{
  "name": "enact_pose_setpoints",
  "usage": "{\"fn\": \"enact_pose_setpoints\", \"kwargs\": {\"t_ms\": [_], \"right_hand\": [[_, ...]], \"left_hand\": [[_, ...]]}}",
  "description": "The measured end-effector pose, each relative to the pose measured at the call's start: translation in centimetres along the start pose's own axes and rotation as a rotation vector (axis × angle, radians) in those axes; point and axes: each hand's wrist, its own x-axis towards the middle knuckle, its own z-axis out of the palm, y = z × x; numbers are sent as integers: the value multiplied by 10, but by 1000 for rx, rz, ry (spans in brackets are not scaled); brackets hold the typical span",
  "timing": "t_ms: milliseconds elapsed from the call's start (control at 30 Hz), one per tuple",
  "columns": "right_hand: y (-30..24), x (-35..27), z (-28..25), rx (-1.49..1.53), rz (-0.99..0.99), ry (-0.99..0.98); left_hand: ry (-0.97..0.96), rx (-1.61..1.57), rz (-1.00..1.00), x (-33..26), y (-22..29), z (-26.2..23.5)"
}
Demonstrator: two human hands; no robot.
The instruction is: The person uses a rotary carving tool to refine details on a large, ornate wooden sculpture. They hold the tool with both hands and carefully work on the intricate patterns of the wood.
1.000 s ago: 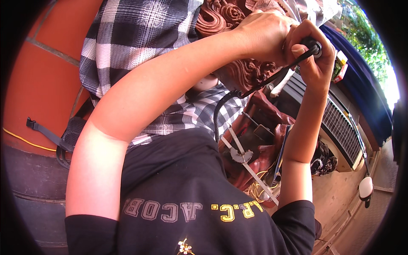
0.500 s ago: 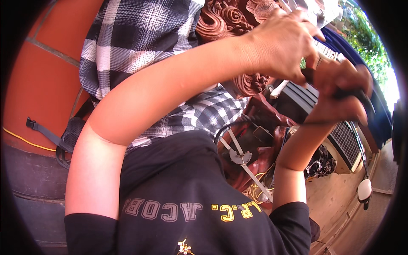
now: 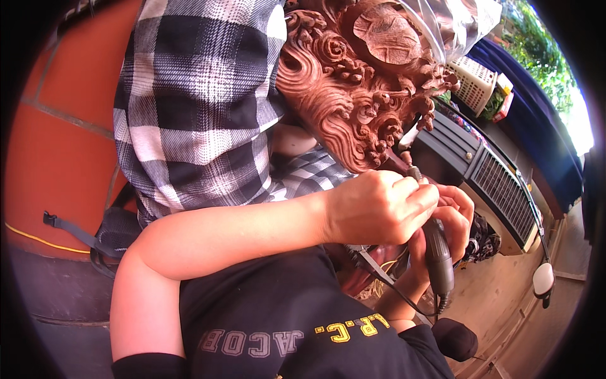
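Observation:
A black rotary tool [image 3: 438, 256] with a cable at its lower end is held upright between my hands. My right hand [image 3: 456, 218] curls its fingers round the tool's body from the far side. My left hand [image 3: 382, 207] is closed, its fingers pinched at the tool's upper end. A small metallic tip [image 3: 413, 172] pokes out above these fingers; its exact shape is hard to make out. Just beyond my hands is a reddish-brown wood carving [image 3: 353, 95] with swirls, curls and a rounded boss. The tip appears close to its lower edge; whether they touch I cannot tell.
Clear plastic sheeting [image 3: 470, 25] lies at the carving's far side. To the right are a grey slatted appliance [image 3: 499, 183], a pale plastic basket [image 3: 472, 82] and a dark blue cloth [image 3: 536, 120]. A strap with a buckle [image 3: 69, 227] rests on red floor tiles [image 3: 57, 164] at left.
Both hands have come down and closer to my body from the upper right, bringing the rotary tool along. The carving, which my left hand partly covered, now shows more fully.

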Motion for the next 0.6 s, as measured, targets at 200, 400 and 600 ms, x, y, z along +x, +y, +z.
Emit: {"fn": "enact_pose_setpoints", "kwargs": {"t_ms": [200, 400, 600], "right_hand": [[7, -6, 6, -114, 68, 70], [11, 8, 14, -313, -28, -82], [11, 19, 20, -287, 82, -122]], "left_hand": [[114, -499, -522, 9, 8, 4], [-96, -1640, -1369, 1, 10, 3], [-116, -1820, -1440, 9, 7, -1]]}}
